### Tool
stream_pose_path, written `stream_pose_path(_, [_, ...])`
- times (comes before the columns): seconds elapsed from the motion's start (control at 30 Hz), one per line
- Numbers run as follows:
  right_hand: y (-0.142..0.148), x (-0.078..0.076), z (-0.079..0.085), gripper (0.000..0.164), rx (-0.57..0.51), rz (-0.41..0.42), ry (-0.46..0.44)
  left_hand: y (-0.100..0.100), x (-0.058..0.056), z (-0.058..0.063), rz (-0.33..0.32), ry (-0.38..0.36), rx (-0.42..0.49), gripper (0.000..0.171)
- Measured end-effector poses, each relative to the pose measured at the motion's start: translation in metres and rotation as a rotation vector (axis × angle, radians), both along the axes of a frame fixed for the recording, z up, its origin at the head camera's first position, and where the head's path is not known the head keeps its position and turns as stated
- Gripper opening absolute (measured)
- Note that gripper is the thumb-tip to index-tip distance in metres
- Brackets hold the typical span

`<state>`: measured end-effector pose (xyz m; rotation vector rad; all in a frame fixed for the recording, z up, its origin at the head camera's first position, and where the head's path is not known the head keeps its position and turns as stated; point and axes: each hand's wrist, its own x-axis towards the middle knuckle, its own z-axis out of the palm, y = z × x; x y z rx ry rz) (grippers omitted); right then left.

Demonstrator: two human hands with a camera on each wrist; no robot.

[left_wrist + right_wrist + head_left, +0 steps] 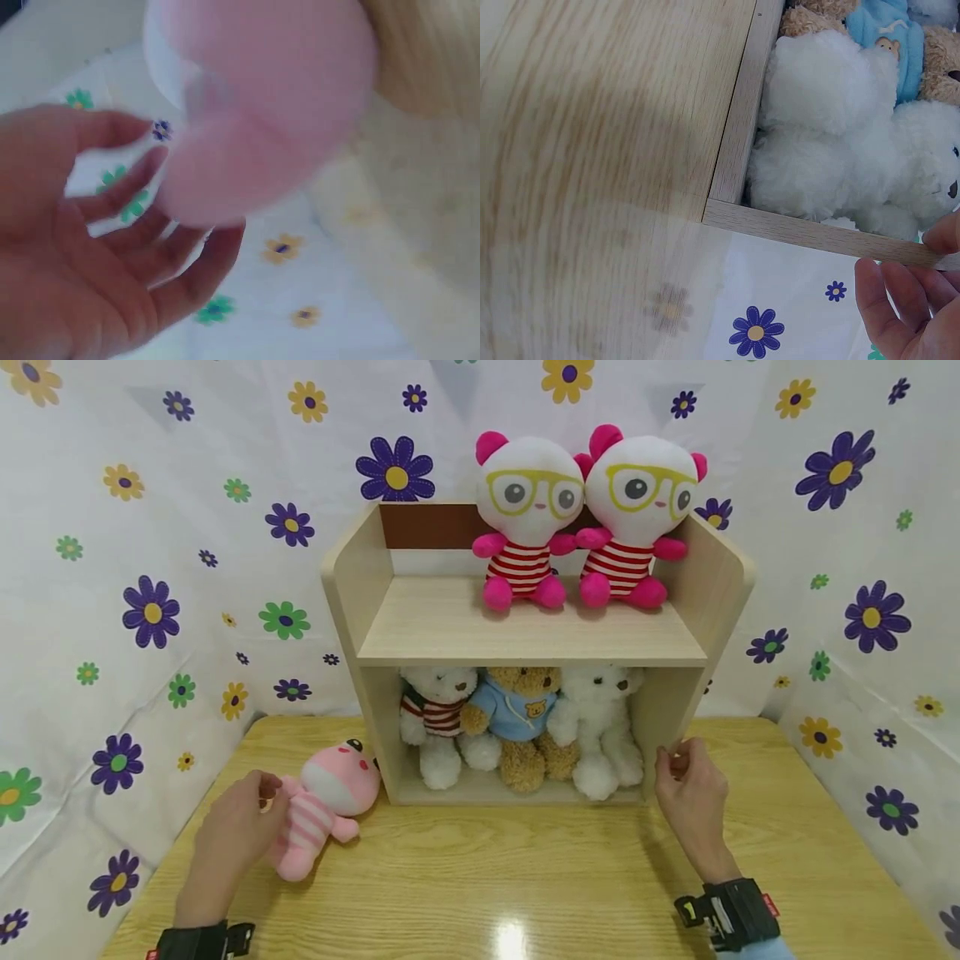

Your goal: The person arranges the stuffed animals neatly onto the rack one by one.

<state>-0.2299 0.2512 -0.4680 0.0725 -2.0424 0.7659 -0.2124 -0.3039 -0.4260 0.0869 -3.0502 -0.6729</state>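
On the left of the table lies a pink plush toy [311,818] with a striped body, tilted on its side. Beside its arm is my left hand [238,818]. In the left wrist view the toy [270,97] is blurred; the loosely bent fingers [202,277] reach its lower edge, with a gap between thumb and forefinger. My right hand [693,789] grips the front edge of the right side panel of a wooden shelf unit [532,662], thumb inside and fingers outside. White, brown and white teddy bears [521,718] sit in its lower compartment.
Two panda plush toys [528,497] with yellow glasses sit side by side on the upper shelf, towards the right. The wooden table [465,877] extends in front of the unit. A flowered cloth [202,510] hangs behind and at both sides.
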Motion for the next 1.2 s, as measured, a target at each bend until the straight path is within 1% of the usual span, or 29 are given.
stream_pose_path(0.07, [0.000, 0.000, 0.001, 0.014, 0.000, 0.000, -0.004, 0.013, 0.001, 0.003, -0.046, 0.017, -0.070, 0.044])
stream_pose_path(0.1, [0.001, 0.000, 0.001, 0.014, 0.000, -0.001, -0.007, 0.019, 0.002, 0.004, -0.072, 0.013, -0.106, 0.047])
stream_pose_path(0.17, [0.001, 0.000, 0.001, 0.014, 0.001, -0.005, -0.017, 0.029, 0.003, 0.004, -0.104, 0.008, -0.168, 0.055])
stream_pose_path(0.23, [0.000, 0.000, 0.000, 0.014, -0.005, -0.004, -0.025, 0.035, 0.005, 0.004, -0.105, 0.014, -0.207, 0.061])
stream_pose_path(0.3, [0.000, -0.001, -0.001, 0.015, -0.004, -0.007, -0.021, 0.037, 0.004, 0.003, -0.088, 0.032, -0.211, 0.062])
stream_pose_path(0.4, [-0.001, -0.002, -0.002, 0.015, -0.006, -0.008, -0.023, 0.031, 0.001, -0.004, -0.063, 0.033, -0.174, 0.063])
stream_pose_path(0.5, [-0.002, 0.000, -0.003, 0.015, -0.009, -0.010, -0.034, 0.022, -0.003, -0.008, -0.049, -0.006, -0.144, 0.068])
stream_pose_path(0.6, [-0.002, 0.001, -0.002, 0.016, -0.016, -0.013, -0.043, 0.014, -0.005, -0.007, -0.044, -0.059, -0.129, 0.072])
stream_pose_path(0.63, [-0.002, 0.001, -0.001, 0.016, -0.015, -0.014, -0.040, 0.012, -0.006, -0.005, -0.039, -0.089, -0.123, 0.075])
stream_pose_path(0.73, [-0.001, 0.000, -0.001, 0.016, -0.013, -0.017, -0.030, 0.006, -0.010, -0.002, -0.013, -0.161, -0.095, 0.074])
stream_pose_path(0.87, [-0.002, 0.000, -0.001, 0.016, -0.008, -0.014, -0.029, -0.004, -0.010, 0.000, 0.025, -0.185, -0.036, 0.070])
stream_pose_path(1.0, [-0.002, 0.001, -0.001, 0.016, -0.005, -0.016, -0.030, -0.012, -0.006, 0.000, 0.079, -0.219, 0.064, 0.084])
stream_pose_path(1.07, [-0.001, 0.001, -0.001, 0.016, -0.001, -0.015, -0.029, -0.014, -0.004, 0.000, 0.105, -0.213, 0.110, 0.092])
stream_pose_path(1.1, [-0.001, 0.001, -0.001, 0.016, 0.002, -0.015, -0.029, -0.014, -0.002, 0.000, 0.118, -0.196, 0.126, 0.095])
stream_pose_path(1.2, [-0.001, 0.002, -0.001, 0.016, 0.006, -0.010, -0.030, -0.013, 0.003, 0.001, 0.146, -0.086, 0.150, 0.093])
